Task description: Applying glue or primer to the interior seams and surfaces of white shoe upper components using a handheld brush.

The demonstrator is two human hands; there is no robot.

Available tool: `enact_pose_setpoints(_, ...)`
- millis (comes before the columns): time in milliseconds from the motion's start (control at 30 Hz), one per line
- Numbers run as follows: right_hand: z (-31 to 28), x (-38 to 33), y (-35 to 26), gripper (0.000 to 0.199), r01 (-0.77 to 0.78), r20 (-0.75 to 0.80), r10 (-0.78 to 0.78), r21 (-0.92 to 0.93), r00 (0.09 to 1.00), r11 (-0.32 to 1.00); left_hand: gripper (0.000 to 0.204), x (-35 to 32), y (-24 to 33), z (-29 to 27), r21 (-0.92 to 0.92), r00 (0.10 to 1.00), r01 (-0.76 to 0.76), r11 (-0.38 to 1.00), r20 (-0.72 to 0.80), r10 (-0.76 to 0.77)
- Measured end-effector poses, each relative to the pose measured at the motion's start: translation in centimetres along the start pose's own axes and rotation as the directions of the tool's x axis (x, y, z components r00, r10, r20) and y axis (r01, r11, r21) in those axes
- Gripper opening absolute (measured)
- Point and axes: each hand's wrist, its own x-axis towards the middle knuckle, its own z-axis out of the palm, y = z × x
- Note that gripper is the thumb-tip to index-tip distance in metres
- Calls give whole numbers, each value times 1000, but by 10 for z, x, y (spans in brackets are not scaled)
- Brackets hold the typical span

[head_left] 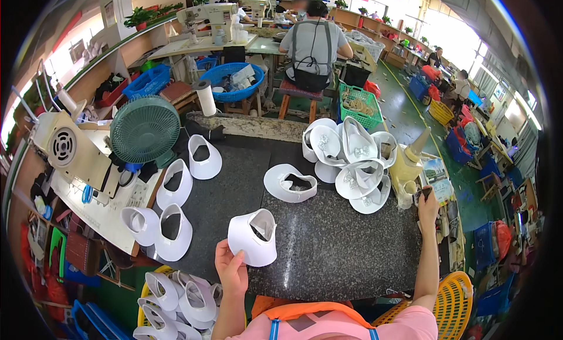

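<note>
My left hand (233, 266) pinches the edge of a white shoe upper (243, 241) between thumb and fingers, over the dark stone tabletop (328, 246). To the far right, my right hand (428, 208) is closed round a dark handle (424, 194), perhaps a brush; its working end is hidden. Beside that hand stands a small whitish pot (406, 194), close to a cream bottle with a pointed spout (407, 164). One upper (281, 184) lies farther up the tabletop. Several more uppers (174, 237) rest at the left, and uppers with bow ornaments (355, 178) are piled at the right.
Below the table's left edge, a yellow basket (141, 316) holds many uppers; another yellow basket (454, 308) is at my right. A green fan (145, 129) and a sewing machine (67, 146) stand at the left. Ahead, a person (314, 44) sits with their back to me.
</note>
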Motion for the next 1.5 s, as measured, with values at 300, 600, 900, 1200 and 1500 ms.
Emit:
enact_pose_setpoints(300,-5,-10,-9,20,7,6,-7,-14,1000,1000,35,-2,4,-1,1,1000,15,1000,7,-15)
enact_pose_setpoints(600,-12,-15,-12,36,6,-2,-6,-2,1000,1000,36,-1,4,0,1,1000,28,1000,-7,-28)
enact_pose_setpoints(900,-16,-15,-13,34,-37,30,36,25,999,999,34,-3,7,6,-10,999,46,999,-7,-46)
enact_pose_setpoints(1200,-16,-16,-15,34,4,6,-5,56,1000,998,35,-3,5,3,17,1000,5,1000,-16,-4)
enact_pose_setpoints(1500,-13,-14,-8,33,-24,-1,24,71,1000,997,32,-3,8,5,-3,1000,11,1000,-12,-11)
